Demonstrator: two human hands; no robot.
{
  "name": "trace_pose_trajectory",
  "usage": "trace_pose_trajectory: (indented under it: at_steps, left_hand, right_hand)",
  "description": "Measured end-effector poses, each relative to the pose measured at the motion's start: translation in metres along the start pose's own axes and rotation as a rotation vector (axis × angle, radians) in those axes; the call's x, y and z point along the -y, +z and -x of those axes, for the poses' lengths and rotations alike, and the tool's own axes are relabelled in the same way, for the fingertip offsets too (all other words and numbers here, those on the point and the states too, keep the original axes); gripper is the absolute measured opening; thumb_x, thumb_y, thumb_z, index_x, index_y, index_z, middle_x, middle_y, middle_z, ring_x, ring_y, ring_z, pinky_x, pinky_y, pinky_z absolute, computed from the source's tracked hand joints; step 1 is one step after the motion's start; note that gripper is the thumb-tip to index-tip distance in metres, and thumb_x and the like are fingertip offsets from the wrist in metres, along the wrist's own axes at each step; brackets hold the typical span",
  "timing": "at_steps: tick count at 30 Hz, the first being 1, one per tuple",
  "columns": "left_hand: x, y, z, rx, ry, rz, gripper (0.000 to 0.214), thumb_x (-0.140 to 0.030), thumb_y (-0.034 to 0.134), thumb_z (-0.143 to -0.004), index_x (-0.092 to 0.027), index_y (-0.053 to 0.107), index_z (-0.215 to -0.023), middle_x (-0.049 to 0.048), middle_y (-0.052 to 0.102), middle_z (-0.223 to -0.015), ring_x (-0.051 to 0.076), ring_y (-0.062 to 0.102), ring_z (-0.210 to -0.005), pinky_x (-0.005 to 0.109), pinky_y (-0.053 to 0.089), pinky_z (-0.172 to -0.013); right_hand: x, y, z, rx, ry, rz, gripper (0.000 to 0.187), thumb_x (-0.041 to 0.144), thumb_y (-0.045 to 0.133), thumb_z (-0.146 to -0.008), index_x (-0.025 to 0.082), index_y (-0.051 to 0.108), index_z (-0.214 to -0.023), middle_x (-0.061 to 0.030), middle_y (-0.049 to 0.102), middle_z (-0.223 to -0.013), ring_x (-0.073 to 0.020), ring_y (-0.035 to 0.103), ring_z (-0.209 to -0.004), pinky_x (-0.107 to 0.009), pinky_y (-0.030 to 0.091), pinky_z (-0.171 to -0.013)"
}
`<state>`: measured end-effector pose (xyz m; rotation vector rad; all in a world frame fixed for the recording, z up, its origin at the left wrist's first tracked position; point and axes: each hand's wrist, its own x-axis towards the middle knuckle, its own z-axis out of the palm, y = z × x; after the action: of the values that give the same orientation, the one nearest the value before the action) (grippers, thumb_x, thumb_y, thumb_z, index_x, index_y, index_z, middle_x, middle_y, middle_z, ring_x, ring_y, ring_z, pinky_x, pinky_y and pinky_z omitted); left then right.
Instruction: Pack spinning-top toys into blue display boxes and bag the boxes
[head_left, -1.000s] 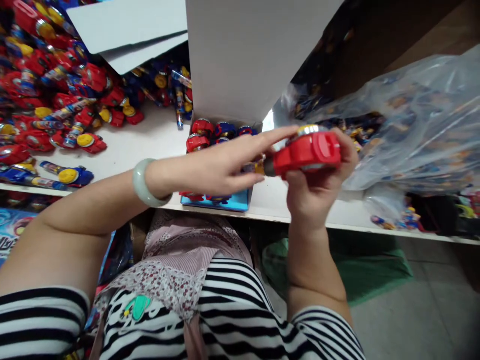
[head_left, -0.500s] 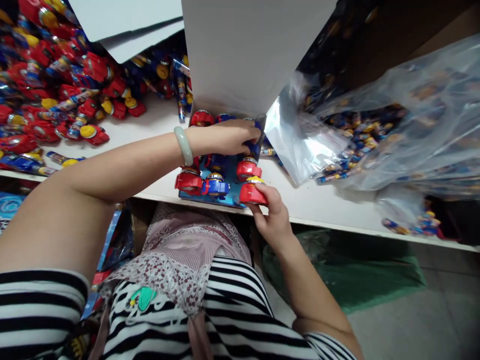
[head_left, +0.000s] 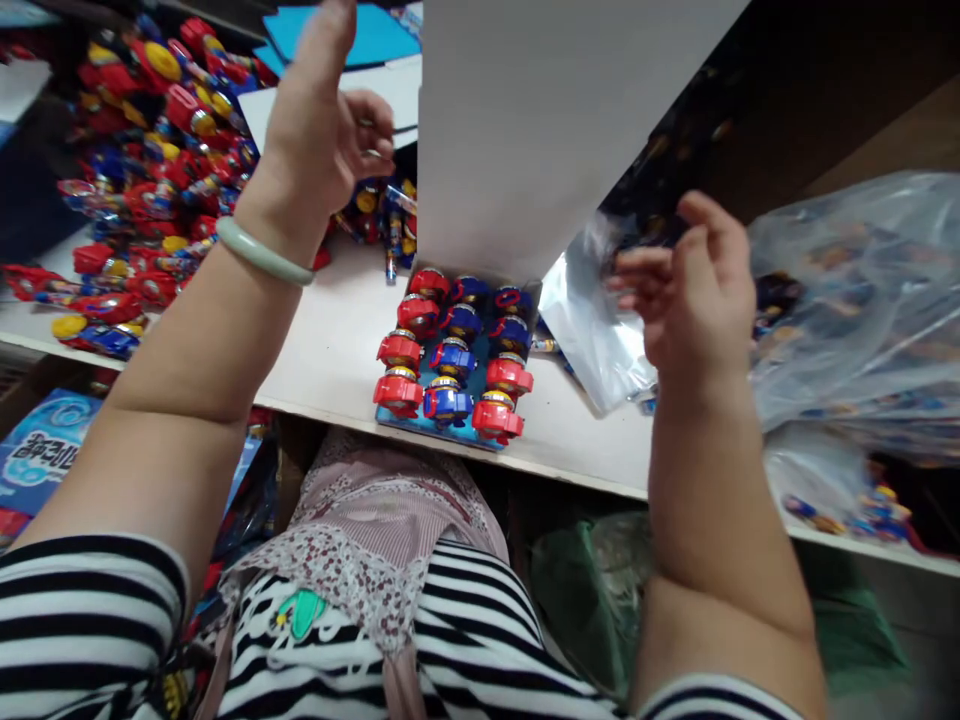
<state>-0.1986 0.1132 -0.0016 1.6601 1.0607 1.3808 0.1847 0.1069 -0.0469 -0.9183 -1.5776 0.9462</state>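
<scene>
Left of the left hand, loosely curled with thumb apart, lies a heap of red, blue and yellow plastic toys. Between the hands, rounded red or blue plastic toys stand in a blue cardboard box; right of the loosely spread right hand lies a clear plastic bag.

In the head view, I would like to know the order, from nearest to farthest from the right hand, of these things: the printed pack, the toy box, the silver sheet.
From the right hand:
1. Silver sheet: just to its left.
2. Toy box: farther left, near the middle of the view.
3. Printed pack: at the far left, low in the view.
</scene>
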Motion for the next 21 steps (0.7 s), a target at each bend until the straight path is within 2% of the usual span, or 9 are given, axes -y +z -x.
trace_pose_trajectory:
  at_steps: [2, 5, 7, 9, 12, 14, 16, 19, 21]
  left_hand:
    - [-0.021, -0.002, -0.008, 0.157, -0.229, 0.127, 0.076, -0.083, 0.019, -0.091, -0.03, 0.04, -0.141, 0.0013, 0.067, -0.081, 0.013, 0.063, -0.065, 0.028, 0.048, -0.059]
    - [-0.046, 0.01, 0.008, 0.193, -0.372, 0.206, 0.086, -0.08, 0.004, -0.091, -0.021, 0.054, -0.129, 0.0093, 0.073, -0.089, 0.017, 0.068, -0.068, 0.03, 0.051, -0.058]
    - [-0.05, 0.017, 0.037, 0.221, -0.426, 0.219, 0.085, -0.082, 0.007, -0.091, -0.019, 0.06, -0.112, 0.0122, 0.074, -0.088, 0.022, 0.072, -0.07, 0.033, 0.054, -0.055]
    - [-0.042, 0.022, 0.071, 0.291, -0.469, 0.203, 0.068, -0.082, 0.039, -0.088, -0.019, 0.061, -0.101, 0.0127, 0.073, -0.087, 0.027, 0.074, -0.074, 0.036, 0.057, -0.054]
    - [-0.017, 0.031, 0.113, 0.297, -0.322, 0.148, 0.06, -0.051, 0.086, -0.07, -0.019, 0.059, -0.114, 0.0113, 0.073, -0.097, 0.028, 0.074, -0.088, 0.036, 0.063, -0.066]
    - [0.002, 0.04, 0.126, 0.205, -0.153, 0.099, 0.074, -0.037, 0.088, -0.069, -0.02, 0.052, -0.132, 0.0108, 0.072, -0.106, 0.025, 0.073, -0.096, 0.034, 0.063, -0.077]
    - [0.018, 0.048, 0.127, 0.087, -0.024, 0.006, 0.077, -0.032, 0.085, -0.073, -0.02, 0.047, -0.14, 0.0099, 0.07, -0.113, 0.023, 0.072, -0.099, 0.031, 0.062, -0.083]
    - [0.031, 0.053, 0.121, -0.045, 0.069, -0.152, 0.059, -0.027, 0.081, -0.075, -0.017, 0.056, -0.128, 0.0081, 0.069, -0.114, 0.019, 0.071, -0.096, 0.029, 0.06, -0.084]
    - [0.031, 0.05, 0.119, -0.001, 0.034, -0.135, 0.052, -0.027, 0.081, -0.074, -0.015, 0.06, -0.12, 0.0071, 0.071, -0.107, 0.019, 0.071, -0.092, 0.028, 0.06, -0.082]
  right_hand:
    - [0.01, 0.002, -0.057, 0.235, 0.198, -0.159, 0.05, 0.059, 0.018, -0.104, 0.036, 0.032, -0.147, 0.0021, 0.076, -0.091, -0.0126, 0.076, -0.072, -0.022, 0.05, -0.051]
    - [0.033, 0.002, -0.085, 0.47, 0.374, -0.262, 0.084, 0.067, -0.01, -0.096, 0.028, 0.057, -0.128, -0.0007, 0.077, -0.092, -0.0147, 0.077, -0.072, -0.024, 0.051, -0.05]
    - [0.046, -0.001, -0.062, 0.562, 0.416, -0.232, 0.091, 0.082, 0.004, -0.09, 0.021, 0.07, -0.105, -0.0042, 0.078, -0.09, -0.0179, 0.077, -0.071, -0.024, 0.049, -0.048]
    - [0.053, -0.003, -0.021, 0.627, 0.459, -0.12, 0.077, 0.087, 0.045, -0.079, 0.02, 0.072, -0.103, -0.0068, 0.079, -0.088, -0.0207, 0.075, -0.067, -0.025, 0.05, -0.045]
    - [0.048, 0.006, 0.035, 0.545, 0.446, 0.021, 0.084, 0.053, 0.086, -0.065, 0.027, 0.055, -0.139, -0.0056, 0.079, -0.098, -0.0193, 0.073, -0.069, -0.03, 0.058, -0.054]
    - [0.037, 0.018, 0.053, 0.434, 0.314, 0.165, 0.088, 0.041, 0.086, -0.067, 0.025, 0.048, -0.145, -0.0058, 0.077, -0.102, -0.0195, 0.073, -0.073, -0.033, 0.061, -0.063]
    - [0.024, 0.031, 0.057, 0.289, 0.124, 0.396, 0.065, 0.034, 0.079, -0.074, 0.022, 0.058, -0.134, -0.0055, 0.076, -0.098, -0.0204, 0.071, -0.075, -0.036, 0.06, -0.07]
    - [0.012, 0.04, 0.053, 0.131, -0.052, 0.644, 0.04, 0.027, 0.069, -0.08, 0.022, 0.064, -0.12, -0.0045, 0.074, -0.089, -0.0218, 0.07, -0.075, -0.039, 0.058, -0.075]
    - [0.009, 0.039, 0.054, 0.174, -0.036, 0.607, 0.043, 0.027, 0.069, -0.081, 0.023, 0.062, -0.123, -0.0028, 0.072, -0.084, -0.0208, 0.069, -0.071, -0.036, 0.058, -0.069]
